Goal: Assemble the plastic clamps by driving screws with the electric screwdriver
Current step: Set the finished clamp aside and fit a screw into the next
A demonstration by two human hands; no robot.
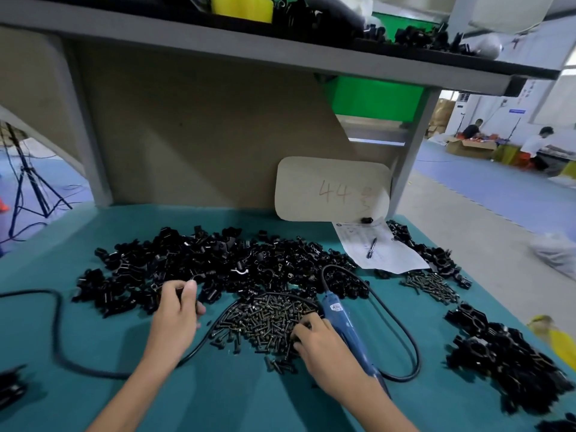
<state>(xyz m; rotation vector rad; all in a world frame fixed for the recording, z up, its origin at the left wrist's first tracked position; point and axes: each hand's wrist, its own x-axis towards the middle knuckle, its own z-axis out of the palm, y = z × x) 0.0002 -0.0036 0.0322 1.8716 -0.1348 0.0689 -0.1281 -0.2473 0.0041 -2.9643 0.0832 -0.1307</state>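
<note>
A big heap of loose black plastic clamp halves (pixel 218 263) covers the middle of the green table. In front of it lies a pile of dark screws (pixel 265 319). My left hand (pixel 177 310) reaches into the near edge of the clamp heap, fingers curled on a black piece. My right hand (pixel 318 341) rests at the right edge of the screw pile, fingers curled among the screws; what they pinch is hidden. The blue electric screwdriver (pixel 343 322) lies beside and partly under my right hand, tip pointing away from me, its black cable (pixel 408 332) looping right.
Assembled black clamps (pixel 505 360) are piled at the right. A second screw pile (pixel 433 285), a paper sheet with a pen (pixel 377 247) and a cardboard sign (pixel 333 188) lie at the back right. A black cable (pixel 56 332) curves at the left. A shelf hangs overhead.
</note>
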